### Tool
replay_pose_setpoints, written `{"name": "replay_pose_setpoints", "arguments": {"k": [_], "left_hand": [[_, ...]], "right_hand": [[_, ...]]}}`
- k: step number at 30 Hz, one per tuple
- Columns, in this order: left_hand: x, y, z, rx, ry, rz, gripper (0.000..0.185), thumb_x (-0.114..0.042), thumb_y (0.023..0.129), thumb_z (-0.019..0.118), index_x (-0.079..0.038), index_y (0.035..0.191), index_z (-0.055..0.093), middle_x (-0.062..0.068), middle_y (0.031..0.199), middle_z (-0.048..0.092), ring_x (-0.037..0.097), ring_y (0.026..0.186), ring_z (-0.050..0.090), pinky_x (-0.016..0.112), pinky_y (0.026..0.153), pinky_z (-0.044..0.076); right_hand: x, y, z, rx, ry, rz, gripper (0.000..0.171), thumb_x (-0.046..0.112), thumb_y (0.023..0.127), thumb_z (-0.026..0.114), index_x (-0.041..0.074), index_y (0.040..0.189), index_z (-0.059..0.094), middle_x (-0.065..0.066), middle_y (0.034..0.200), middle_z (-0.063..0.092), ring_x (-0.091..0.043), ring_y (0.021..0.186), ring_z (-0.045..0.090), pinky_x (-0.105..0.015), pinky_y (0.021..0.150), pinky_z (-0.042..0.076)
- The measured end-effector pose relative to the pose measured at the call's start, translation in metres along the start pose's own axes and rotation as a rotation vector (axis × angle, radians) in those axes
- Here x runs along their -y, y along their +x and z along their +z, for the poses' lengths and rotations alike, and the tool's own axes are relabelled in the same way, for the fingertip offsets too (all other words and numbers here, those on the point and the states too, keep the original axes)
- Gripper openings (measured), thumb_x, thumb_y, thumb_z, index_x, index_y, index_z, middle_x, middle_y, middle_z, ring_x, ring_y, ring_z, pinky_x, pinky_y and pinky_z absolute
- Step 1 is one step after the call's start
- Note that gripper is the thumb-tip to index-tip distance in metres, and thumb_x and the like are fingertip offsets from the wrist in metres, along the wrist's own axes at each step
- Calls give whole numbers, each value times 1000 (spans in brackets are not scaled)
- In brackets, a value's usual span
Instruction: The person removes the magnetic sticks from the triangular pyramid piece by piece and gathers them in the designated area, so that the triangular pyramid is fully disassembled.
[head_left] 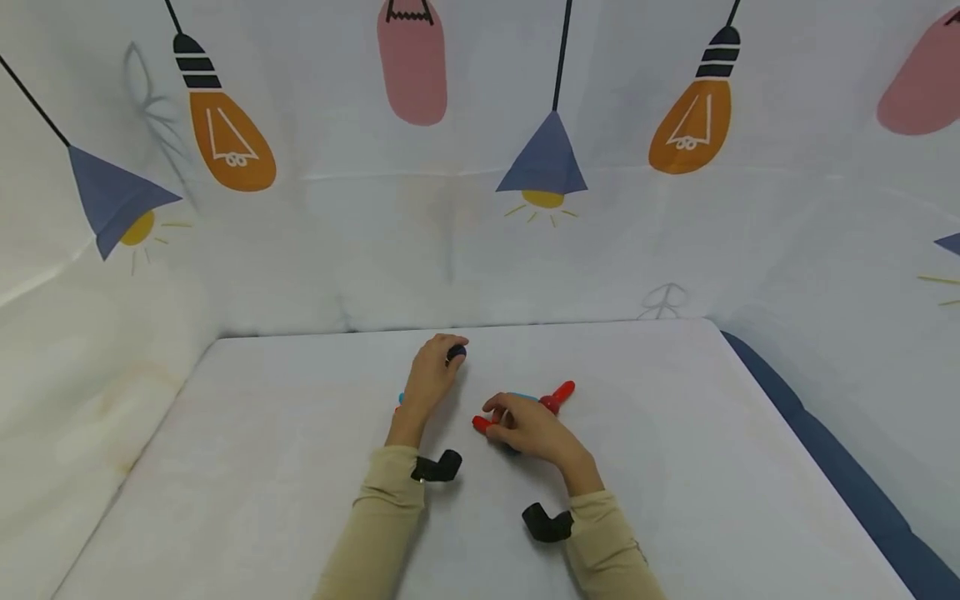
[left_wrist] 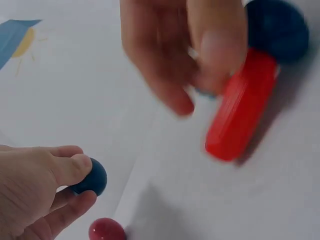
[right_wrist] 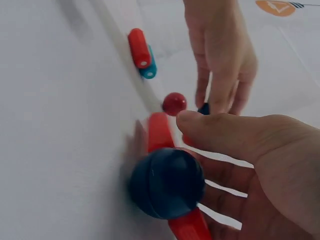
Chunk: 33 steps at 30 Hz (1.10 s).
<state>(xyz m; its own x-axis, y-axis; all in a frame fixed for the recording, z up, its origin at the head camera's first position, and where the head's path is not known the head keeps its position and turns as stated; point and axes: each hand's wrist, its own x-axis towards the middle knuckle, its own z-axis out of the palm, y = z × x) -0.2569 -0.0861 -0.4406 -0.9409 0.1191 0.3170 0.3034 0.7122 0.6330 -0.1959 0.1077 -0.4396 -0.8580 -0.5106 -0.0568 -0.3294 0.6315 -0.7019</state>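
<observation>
On the white table (head_left: 300, 433) my left hand (head_left: 448, 357) pinches a small dark blue ball (head_left: 456, 353) between thumb and fingers; the left wrist view shows this ball (left_wrist: 94, 178) just above the cloth. My right hand (head_left: 498, 417) is curled over a red rod (head_left: 559, 393) that carries a larger dark blue ball (right_wrist: 167, 182). The rod (right_wrist: 160, 131) runs under that ball toward my palm. A loose red ball (right_wrist: 174, 103) lies between the two hands. It appears again below my left fingers as the red ball (left_wrist: 106, 230).
A short red cylinder (right_wrist: 139, 47) and a teal one (right_wrist: 149, 67) lie side by side beyond the left hand. A cloth backdrop (head_left: 480, 233) printed with lamps closes the back and sides. The table's right edge (head_left: 810, 450) drops to a dark blue strip.
</observation>
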Motion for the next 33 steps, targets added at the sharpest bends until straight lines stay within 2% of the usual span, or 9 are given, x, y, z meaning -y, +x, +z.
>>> {"name": "replay_pose_setpoints", "arguments": {"k": [3,9,12,16,19,22,25,29,33], "left_hand": [[9,11,-4,52,84,10,24,-5,88,64,-7,112,67,12,118,64,29,112,59,42,95,47],[24,14,0,148,229,21,24,-5,87,64,-10,110,68,7,115,66,25,108,62,40,85,52],[25,13,-1,130,243,28,24,-6,87,65,-13,110,68,5,120,64,24,110,61,40,81,54],[16,7,-9,84,177,38,24,-10,89,64,-15,112,66,4,126,60,23,107,61,39,77,54],[3,-10,-14,115,21,54,24,-13,91,61,-14,115,65,5,125,59,24,107,60,37,81,54],[-3,-36,-11,205,-129,84,25,-15,93,58,-13,117,63,5,122,61,23,110,59,37,89,52],[0,-61,-1,274,-158,89,28,-17,92,60,-15,120,62,0,119,63,17,108,58,36,92,50],[7,-84,14,218,-138,44,30,-17,88,66,-19,118,64,-5,110,65,11,98,55,31,88,48],[13,-92,21,149,-163,16,24,-22,86,69,-22,110,67,-8,103,65,8,95,55,27,85,48]], "right_hand": [[2,-3,-4,38,42,-15,28,21,88,66,12,114,61,3,95,62,-10,83,57,-28,75,49],[1,-10,-11,134,53,-42,36,21,85,70,11,118,60,-1,105,62,-15,100,57,-36,89,48],[3,-11,-11,178,-1,-42,39,20,83,72,12,119,60,1,105,59,-14,99,55,-34,88,48],[5,-8,-8,176,-56,-46,39,19,83,72,13,119,60,3,102,57,-12,96,53,-32,85,48],[2,-4,-6,141,-44,-49,38,20,84,71,14,120,60,3,104,59,-13,99,53,-35,89,48],[-2,-1,-5,91,-33,-44,36,21,85,71,16,119,61,2,111,61,-15,104,53,-40,94,47],[-6,0,-4,44,-36,-41,34,21,85,70,17,118,61,3,115,63,-16,108,54,-42,97,45],[-9,1,-2,9,-38,-50,30,21,86,69,17,115,62,2,113,64,-18,109,56,-43,98,45],[-9,2,1,-11,-30,-60,24,21,86,68,17,110,64,3,108,65,-19,110,56,-46,103,41]]}}
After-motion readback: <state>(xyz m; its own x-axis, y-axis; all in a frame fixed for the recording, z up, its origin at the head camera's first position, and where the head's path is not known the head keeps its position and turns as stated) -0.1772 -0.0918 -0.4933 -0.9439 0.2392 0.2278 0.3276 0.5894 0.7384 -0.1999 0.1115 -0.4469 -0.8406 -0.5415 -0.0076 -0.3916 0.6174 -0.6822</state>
